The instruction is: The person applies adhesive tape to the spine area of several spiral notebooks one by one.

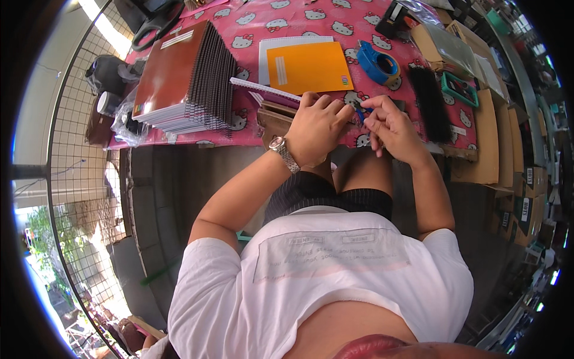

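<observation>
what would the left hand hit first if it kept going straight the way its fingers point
The left hand points away from the body and a bit right. Its fingers are already over the small blue item pinched with the right hand; beyond that, probably the orange notebook, though depth is unclear.

From my remote feed I see a white short-sleeved shirt [323, 269] with a pale grey printed panel at its centre, dark pinstriped shorts [326, 194] toward twelve o'clock, and a silver metal-link wristwatch [283, 152] on the left wrist.
</observation>
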Available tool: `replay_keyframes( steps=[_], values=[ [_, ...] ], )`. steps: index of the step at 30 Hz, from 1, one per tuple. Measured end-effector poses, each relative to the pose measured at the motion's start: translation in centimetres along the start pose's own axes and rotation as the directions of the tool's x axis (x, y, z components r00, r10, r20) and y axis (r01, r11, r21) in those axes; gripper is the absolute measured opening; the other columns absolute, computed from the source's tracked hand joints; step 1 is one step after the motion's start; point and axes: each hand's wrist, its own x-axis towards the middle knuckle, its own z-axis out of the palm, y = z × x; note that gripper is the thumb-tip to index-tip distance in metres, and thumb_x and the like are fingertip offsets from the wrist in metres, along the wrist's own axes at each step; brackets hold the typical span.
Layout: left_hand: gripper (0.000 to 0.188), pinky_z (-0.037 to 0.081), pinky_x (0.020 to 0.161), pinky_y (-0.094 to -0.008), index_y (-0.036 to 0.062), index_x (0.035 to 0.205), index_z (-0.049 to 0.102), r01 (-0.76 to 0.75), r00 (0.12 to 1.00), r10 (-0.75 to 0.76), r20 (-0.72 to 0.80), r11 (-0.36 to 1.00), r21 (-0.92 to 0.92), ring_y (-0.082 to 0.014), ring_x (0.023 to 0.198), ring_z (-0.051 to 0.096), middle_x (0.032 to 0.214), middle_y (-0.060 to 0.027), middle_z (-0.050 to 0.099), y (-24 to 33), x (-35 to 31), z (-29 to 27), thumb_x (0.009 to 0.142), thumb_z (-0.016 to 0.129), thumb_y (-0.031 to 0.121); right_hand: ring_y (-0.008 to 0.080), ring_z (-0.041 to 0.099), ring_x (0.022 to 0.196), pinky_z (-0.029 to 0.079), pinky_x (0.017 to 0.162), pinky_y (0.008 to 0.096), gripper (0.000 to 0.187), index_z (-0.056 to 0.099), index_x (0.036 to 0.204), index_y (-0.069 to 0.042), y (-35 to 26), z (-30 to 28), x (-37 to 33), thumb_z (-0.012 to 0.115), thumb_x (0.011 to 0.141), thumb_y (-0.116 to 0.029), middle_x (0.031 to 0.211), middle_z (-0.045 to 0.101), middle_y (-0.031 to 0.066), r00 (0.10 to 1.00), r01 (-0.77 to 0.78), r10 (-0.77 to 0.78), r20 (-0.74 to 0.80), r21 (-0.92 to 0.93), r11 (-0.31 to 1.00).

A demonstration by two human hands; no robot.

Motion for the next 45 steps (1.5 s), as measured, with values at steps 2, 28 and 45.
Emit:
replay_keyframes(
  steps=[2,28,45],
  values=[
    [0.027,0.037,0.09,-0.0402,0.0114,0.1,0.056,0.007,1.0,-0.007,-0.007,1.0,-0.016,-0.0235,0.096,0.059,0.092,-0.0026,0.063,-0.3,-0.4,-0.2,0.079,0.068,0.022,0.0158,0.064,0.079,0.053,0.069,0.0332,0.033,0.048,0.123,-0.005,1.4,-0.5,1.5,0.059,0.098,-0.023,0.088,0.061,0.008,0.996,-0.012,0.035,-0.079,0.273,0.962],
    [0.026,0.035,0.098,-0.0459,0.014,0.084,0.063,0.069,0.989,-0.065,-0.129,0.997,0.024,-0.0234,0.093,0.057,0.085,-0.0017,0.058,-3.2,-0.1,0.1,0.074,0.076,0.034,0.0205,0.053,0.11,0.04,0.099,0.0326,0.063,0.063,0.111,-0.001,4.1,-4.0,8.3,0.067,0.072,-0.052,0.115,0.05,0.0106,0.925,0.147,-0.136,0.355,-0.005,0.989],
    [0.03,0.039,0.086,-0.0375,0.0132,0.093,0.064,0.025,0.995,-0.036,-0.095,0.993,-0.113,-0.0213,0.088,0.058,0.087,-0.0005,0.06,-4.1,-0.1,-1.0,0.075,0.076,0.033,0.0148,0.046,0.097,0.035,0.085,0.0247,0.06,0.062,0.103,-0.008,2.2,-2.8,9.5,0.071,0.066,-0.054,0.101,0.047,0.0025,0.826,0.163,-0.29,0.484,0.287,0.944]
  ],
)
